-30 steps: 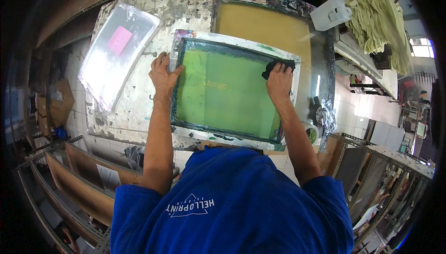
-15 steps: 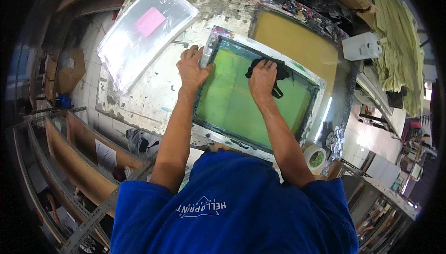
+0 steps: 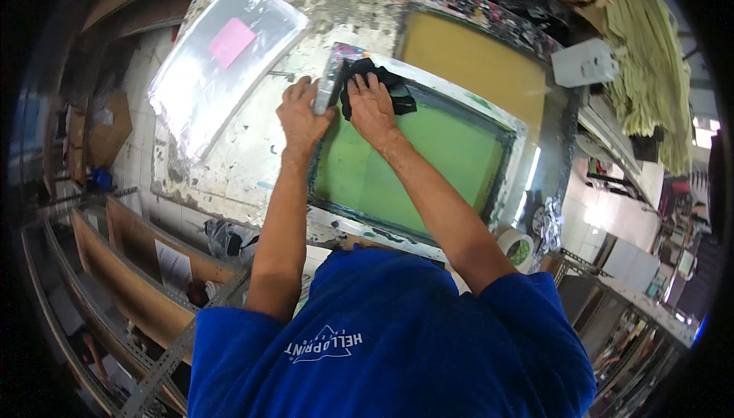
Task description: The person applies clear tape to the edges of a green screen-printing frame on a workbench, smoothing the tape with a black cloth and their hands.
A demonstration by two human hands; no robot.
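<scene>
A screen printing frame (image 3: pixel 455 97) with a whitish, paint-stained rim and a green mesh (image 3: pixel 413 165) lies at a slant on the table before me. At its left side my left hand (image 3: pixel 300 116) grips the rim, thumb against the edge and fingers bent outside it. My right hand (image 3: pixel 372 108) is closed over a bunched black cloth (image 3: pixel 397 95) and presses it on the mesh in the far left corner. Part of the cloth is hidden under the palm.
A clear plastic-wrapped stack (image 3: pixel 252 35) with a pink sheet (image 3: pixel 232 42) lies at the far left of the stained table (image 3: pixel 229 162). Behind the frame is a yellow-brown panel (image 3: pixel 474 58). A tape roll (image 3: pixel 514 248) sits by the near right corner; a white jug (image 3: pixel 585 64) stands far right.
My right hand has swept the black cloth leftward across the mesh, from the far middle to the far left corner. My left hand stays at the frame's left side.
</scene>
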